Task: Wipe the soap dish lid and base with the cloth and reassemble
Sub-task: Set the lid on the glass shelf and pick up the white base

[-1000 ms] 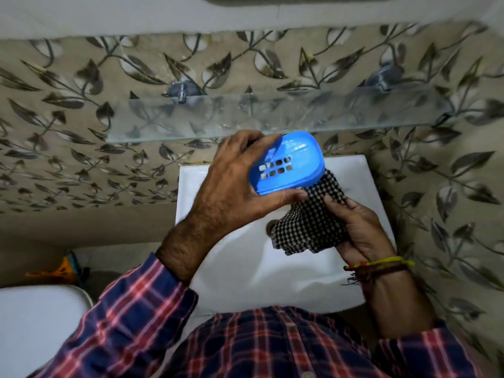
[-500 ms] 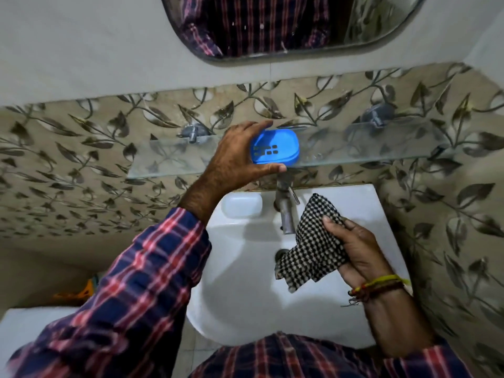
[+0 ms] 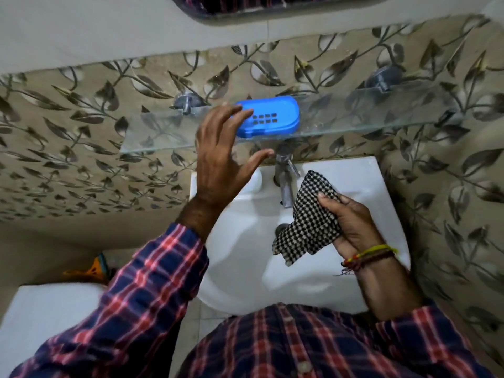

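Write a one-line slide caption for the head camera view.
Blue soap dish sits on the glass shelf; open left hand beside it, right hand holding the checked cloth over the sink.

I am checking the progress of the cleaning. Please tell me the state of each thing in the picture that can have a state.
soap dish: closed, resting on the glass shelf
left hand: open, fingers spread at the dish's left end, not gripping it
right hand: closed on the cloth
cloth: bunched, held above the sink
tap: no water running
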A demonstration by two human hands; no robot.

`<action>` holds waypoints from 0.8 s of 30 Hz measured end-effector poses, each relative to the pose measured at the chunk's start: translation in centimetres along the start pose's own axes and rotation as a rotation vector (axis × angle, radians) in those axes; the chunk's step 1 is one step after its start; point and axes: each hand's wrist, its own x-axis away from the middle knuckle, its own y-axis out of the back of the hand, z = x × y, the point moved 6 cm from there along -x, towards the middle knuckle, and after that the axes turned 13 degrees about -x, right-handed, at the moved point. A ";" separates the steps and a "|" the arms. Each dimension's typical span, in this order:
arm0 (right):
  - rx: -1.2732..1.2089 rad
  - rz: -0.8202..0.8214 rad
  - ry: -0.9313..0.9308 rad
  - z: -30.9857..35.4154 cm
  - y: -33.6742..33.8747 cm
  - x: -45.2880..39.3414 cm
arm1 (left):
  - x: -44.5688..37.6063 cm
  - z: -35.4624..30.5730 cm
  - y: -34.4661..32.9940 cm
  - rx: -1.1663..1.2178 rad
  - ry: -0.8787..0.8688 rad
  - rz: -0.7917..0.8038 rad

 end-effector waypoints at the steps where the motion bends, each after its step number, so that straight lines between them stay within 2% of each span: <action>1: -0.004 -0.013 0.007 -0.1 0.1 -0.1 | 2.0 0.4 0.0 -0.010 0.025 -0.053; 3: 0.000 -0.034 0.024 -0.2 0.3 -0.1 | 5.8 2.0 -0.7 -0.008 0.118 -0.053; 5: 0.015 -0.051 0.036 -0.2 0.4 -0.1 | 9.0 4.2 -2.4 0.008 0.248 0.061; 7: 0.020 -0.067 0.043 -0.3 0.5 -0.1 | 11.5 6.4 -4.5 0.039 0.456 0.228; 9: 0.016 -0.082 0.051 -0.4 0.4 -0.1 | 13.4 8.7 -6.8 0.138 0.787 0.409; 11: 0.006 -0.091 0.064 -0.4 0.3 -0.1 | 15.4 10.3 -8.9 0.311 1.224 0.582; 12: 0.002 -0.092 0.072 -0.4 0.2 0.0 | 15.9 10.7 -9.8 0.393 1.396 0.662; 13: 0.000 -0.093 0.079 -0.3 0.2 0.0 | 16.1 10.8 -10.4 0.445 1.488 0.735; 15: -0.003 -0.103 0.100 -0.2 0.2 -0.1 | 16.1 11.0 -11.5 0.499 1.545 0.811; 16: -0.006 -0.109 0.111 -0.2 0.3 -0.1 | 16.1 11.3 -11.9 0.534 1.561 0.791; 19: 0.002 -0.145 0.137 -0.2 0.9 -0.1 | 16.3 11.8 -12.5 0.569 1.554 0.704; 24: 0.031 -0.192 0.106 -0.9 2.4 0.0 | 16.4 12.4 -11.5 0.444 1.497 0.457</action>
